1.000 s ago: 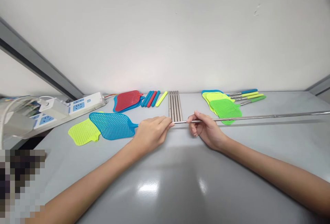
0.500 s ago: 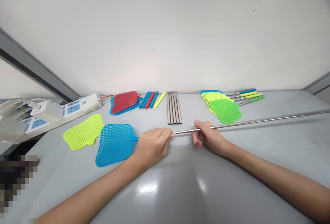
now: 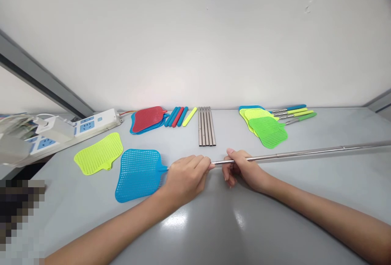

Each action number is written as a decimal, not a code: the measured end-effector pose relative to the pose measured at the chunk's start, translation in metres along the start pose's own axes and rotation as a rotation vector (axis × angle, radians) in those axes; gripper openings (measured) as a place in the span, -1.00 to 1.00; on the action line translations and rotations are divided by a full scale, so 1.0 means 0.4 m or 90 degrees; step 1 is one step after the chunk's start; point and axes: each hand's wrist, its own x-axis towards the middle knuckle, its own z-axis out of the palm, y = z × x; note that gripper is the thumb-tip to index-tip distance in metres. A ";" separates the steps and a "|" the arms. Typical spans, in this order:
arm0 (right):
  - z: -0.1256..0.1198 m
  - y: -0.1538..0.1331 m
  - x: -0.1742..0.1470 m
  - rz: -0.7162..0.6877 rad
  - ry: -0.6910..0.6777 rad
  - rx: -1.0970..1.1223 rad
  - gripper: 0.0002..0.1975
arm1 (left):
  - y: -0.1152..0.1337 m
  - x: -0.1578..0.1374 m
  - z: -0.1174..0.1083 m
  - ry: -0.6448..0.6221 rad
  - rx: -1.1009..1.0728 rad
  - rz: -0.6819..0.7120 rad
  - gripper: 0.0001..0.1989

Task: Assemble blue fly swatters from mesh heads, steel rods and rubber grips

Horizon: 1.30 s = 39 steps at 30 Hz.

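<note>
While the left hand clasps the metal rod, palm-down, right hand loosely curled about it, thumb-up

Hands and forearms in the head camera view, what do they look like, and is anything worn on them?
The left hand and the right hand are ungloved, with no ring showing on the visible fingers. The left forearm and right forearm are slim and bare; I see no sleeves, watches, bracelets or markings.
</note>
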 end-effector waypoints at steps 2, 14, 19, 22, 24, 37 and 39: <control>0.000 0.001 0.004 0.003 0.032 0.036 -0.46 | -0.009 0.005 0.000 -0.012 0.005 0.011 -0.74; -0.033 0.009 0.030 -0.084 0.156 0.146 -0.55 | -0.102 0.031 0.017 -0.012 0.033 0.023 -0.79; -0.056 0.004 0.034 -0.161 0.195 0.211 -0.58 | -0.107 0.029 0.017 0.023 0.074 0.000 -0.78; -0.060 0.001 0.031 -0.199 0.186 0.255 -0.59 | -0.104 0.028 0.016 0.013 0.077 0.002 -0.77; -0.060 0.002 0.031 -0.207 0.195 0.259 -0.58 | -0.105 0.027 0.017 -0.003 0.070 -0.004 -0.76; -0.057 0.018 0.030 -0.175 0.125 0.210 -0.50 | -0.094 0.008 0.016 0.023 0.064 -0.015 -0.80; -0.056 0.019 0.029 -0.174 0.111 0.192 -0.49 | -0.089 0.006 0.014 0.036 0.074 -0.018 -0.80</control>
